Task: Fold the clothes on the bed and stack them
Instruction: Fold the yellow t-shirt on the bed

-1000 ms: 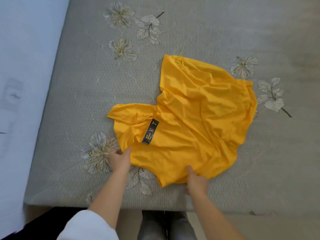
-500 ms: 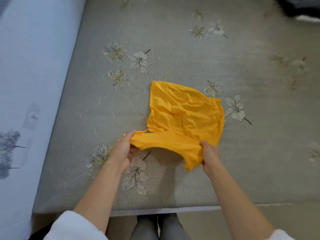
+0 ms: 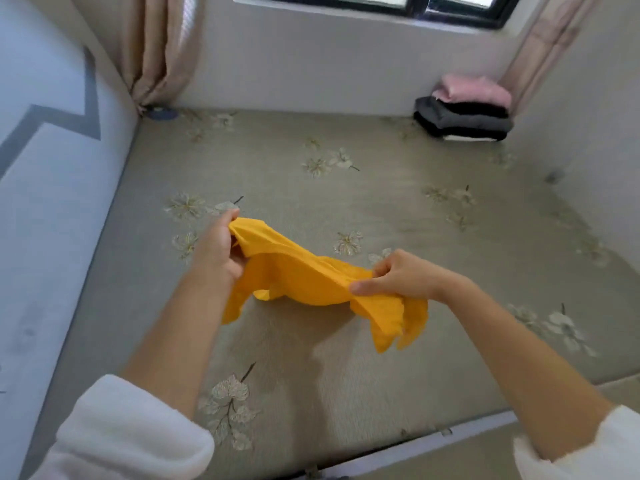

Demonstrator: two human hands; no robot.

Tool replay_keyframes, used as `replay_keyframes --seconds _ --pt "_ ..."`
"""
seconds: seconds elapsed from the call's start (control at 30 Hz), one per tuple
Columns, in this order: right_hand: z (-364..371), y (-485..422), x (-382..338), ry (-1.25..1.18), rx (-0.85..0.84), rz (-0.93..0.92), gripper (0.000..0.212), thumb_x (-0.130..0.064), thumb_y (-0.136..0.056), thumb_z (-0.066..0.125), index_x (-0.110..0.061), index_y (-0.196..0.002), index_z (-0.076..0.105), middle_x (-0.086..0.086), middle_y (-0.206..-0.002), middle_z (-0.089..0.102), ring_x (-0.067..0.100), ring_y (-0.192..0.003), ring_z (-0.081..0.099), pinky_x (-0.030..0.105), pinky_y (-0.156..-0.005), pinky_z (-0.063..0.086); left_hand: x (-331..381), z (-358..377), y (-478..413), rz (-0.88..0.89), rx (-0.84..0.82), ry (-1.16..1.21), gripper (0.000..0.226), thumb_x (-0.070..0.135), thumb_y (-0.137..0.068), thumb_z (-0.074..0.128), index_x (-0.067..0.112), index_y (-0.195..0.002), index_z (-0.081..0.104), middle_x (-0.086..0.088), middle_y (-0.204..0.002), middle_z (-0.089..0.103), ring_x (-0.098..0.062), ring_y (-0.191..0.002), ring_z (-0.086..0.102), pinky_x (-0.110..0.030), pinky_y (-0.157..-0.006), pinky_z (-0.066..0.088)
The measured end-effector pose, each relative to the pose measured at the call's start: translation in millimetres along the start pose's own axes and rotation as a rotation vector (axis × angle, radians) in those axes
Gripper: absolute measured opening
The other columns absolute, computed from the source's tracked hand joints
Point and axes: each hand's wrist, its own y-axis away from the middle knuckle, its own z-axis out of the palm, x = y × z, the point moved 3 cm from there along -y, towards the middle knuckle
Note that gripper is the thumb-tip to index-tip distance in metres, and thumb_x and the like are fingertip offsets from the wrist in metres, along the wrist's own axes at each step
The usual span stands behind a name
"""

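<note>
A yellow T-shirt (image 3: 304, 275) hangs bunched in the air above the bed (image 3: 398, 216), folded over on itself. My left hand (image 3: 216, 245) grips its left end, fingers curled round the cloth. My right hand (image 3: 398, 277) pinches the right end, and loose corners droop below that hand. A stack of folded clothes (image 3: 464, 114), pink on top of black and grey, sits at the bed's far right corner.
The bed has a grey cover with flower prints. Walls close it in on the left, back and right. A beige curtain (image 3: 156, 50) hangs at the far left corner, with a small dark object (image 3: 162, 114) below it. The bed's front edge (image 3: 415, 441) is near me.
Both hands lifted the yellow T-shirt off the bed and raised it into the air. My head tilted up, so the back wall, window and clothes stack came into view.
</note>
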Motion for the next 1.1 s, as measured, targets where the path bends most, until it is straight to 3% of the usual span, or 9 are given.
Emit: replay_keyframes --seconds 0.1,0.2,0.33,0.5,0.63,0.73,0.9,1.0,1.1 --pt "-9.1 9.4 -6.8 0.568 0.192 -0.057 0.077 -0.091 -0.043 0.056 -0.016 -0.054 0.046 -0.006 -0.049 0.047 0.014 -0.048 0.047 0.025 -0.043 0.028 4.0 30.1 16.3 0.043 -0.02 0.04 0.028 0.029 -0.091 0.06 0.014 -0.068 0.052 -0.001 -0.05 0.057 -0.013 -0.052 0.056 -0.024 -0.052 0.051" --pt "-19.9 9.2 -2.2 0.762 0.403 -0.188 0.038 -0.049 -0.072 0.061 -0.02 -0.057 0.04 -0.004 -0.057 0.042 0.021 -0.058 0.053 0.024 -0.045 0.026 -1.3 53.7 31.1 0.074 0.008 0.101 0.025 0.03 -0.089 0.063 0.013 -0.073 0.056 0.0 -0.043 0.059 -0.014 -0.056 0.057 -0.026 -0.057 0.051" --pt "-61.2 2.8 33.5 0.562 0.544 -0.199 0.007 -0.022 -0.077 0.054 -0.022 -0.074 0.047 -0.003 -0.073 0.045 0.024 -0.072 0.053 0.029 -0.057 0.03 -11.6 79.3 44.8 0.135 0.056 0.186 0.021 0.031 -0.09 0.062 0.014 -0.078 0.057 0.001 -0.046 0.062 -0.011 -0.049 0.059 -0.025 -0.054 0.052" --pt "-129.6 7.5 86.4 0.159 0.727 -0.239 0.031 0.002 -0.072 0.048 -0.016 -0.051 0.034 0.002 -0.05 0.036 0.019 -0.049 0.035 0.026 -0.047 0.02 -24.9 112.4 65.0 0.25 0.144 0.345 0.022 0.024 -0.09 0.062 0.017 -0.073 0.05 0.001 -0.062 0.051 -0.009 -0.054 0.051 -0.02 -0.049 0.048" --pt "-172.3 13.3 109.0 -0.536 0.512 -0.204 0.019 -0.006 -0.089 0.046 -0.009 -0.077 0.061 0.012 -0.073 0.053 0.022 -0.069 0.047 0.033 -0.066 0.036 -27.4 123.5 89.9 0.39 0.194 0.389 0.019 0.022 -0.089 0.061 0.018 -0.074 0.049 0.001 -0.065 0.049 -0.009 -0.057 0.051 -0.017 -0.048 0.046" --pt "-193.1 24.7 105.2 -0.509 0.393 -0.288 0.02 -0.022 -0.093 0.05 -0.013 -0.081 0.064 0.011 -0.077 0.061 0.026 -0.073 0.054 0.034 -0.068 0.042 -24.0 126.4 108.1 0.506 0.241 0.271 0.014 0.029 -0.09 0.058 0.022 -0.08 0.052 0.002 -0.069 0.051 -0.008 -0.061 0.052 -0.019 -0.051 0.045" --pt "-233.4 49.4 86.7 -0.283 -0.023 -0.457 0.029 -0.046 -0.067 0.08 -0.028 -0.088 0.074 -0.003 -0.091 0.074 0.018 -0.078 0.072 0.027 -0.062 0.056 9.5 121.9 120.0 0.654 0.328 0.15 0.019 0.035 -0.085 0.059 0.023 -0.1 0.061 0.002 -0.078 0.055 -0.013 -0.077 0.056 -0.028 -0.062 0.047" --pt "-260.3 31.4 77.1 0.052 0.239 -0.432 0.026 -0.042 -0.075 0.078 -0.019 -0.086 0.076 0.003 -0.083 0.072 0.021 -0.073 0.067 0.027 -0.064 0.05 35.0 114.9 107.9 0.688 0.39 0.0 0.025 0.037 -0.085 0.059 0.021 -0.104 0.063 0.001 -0.086 0.059 -0.015 -0.085 0.058 -0.033 -0.07 0.05" --pt "-268.4 -8.2 75.6 0.336 0.531 -0.252 0.032 -0.029 -0.089 0.065 -0.004 -0.069 0.062 0.01 -0.066 0.053 0.023 -0.062 0.051 0.033 -0.058 0.038 45.4 112.2 77.3 0.467 0.305 -0.172 0.035 0.039 -0.087 0.061 0.02 -0.116 0.055 -0.007 -0.113 0.058 -0.024 -0.101 0.056 -0.045 -0.08 0.053"
